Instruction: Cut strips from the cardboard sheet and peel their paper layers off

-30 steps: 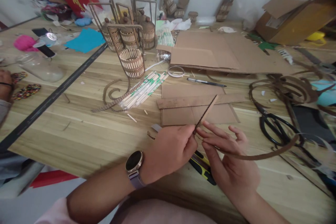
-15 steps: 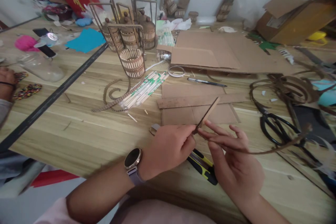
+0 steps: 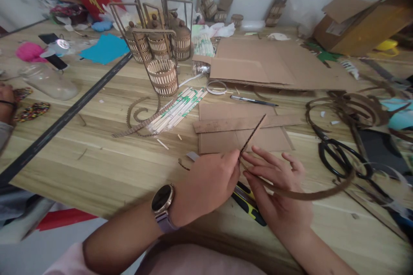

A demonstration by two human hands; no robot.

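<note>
My left hand (image 3: 206, 187), with a watch on its wrist, is closed in a pinch on a narrow brown cardboard strip (image 3: 254, 134). One end points up and away, its corrugated edge showing. My right hand (image 3: 282, 193) holds the same strip between thumb and forefinger, its other fingers spread. From there the strip's long tail curves out to the right over the palm. A short strip end (image 3: 183, 164) shows left of my left hand; how it connects is hidden. Partly under my hands lies a yellow and black utility knife (image 3: 248, 206).
Ahead lie flat cardboard pieces (image 3: 219, 139), a pen (image 3: 253, 101) and wrapped chopsticks (image 3: 180, 109). Stick-walled baskets with tall handles (image 3: 162, 78) stand behind. Black scissors (image 3: 342, 161) and coiled strips (image 3: 355, 109) are at right. Another person's hand (image 3: 7, 96) is at far left.
The strip has turned between my fingers, so its upper part shows its edge. Its right tail has swung lower and nearer me. Both hands stay almost in place.
</note>
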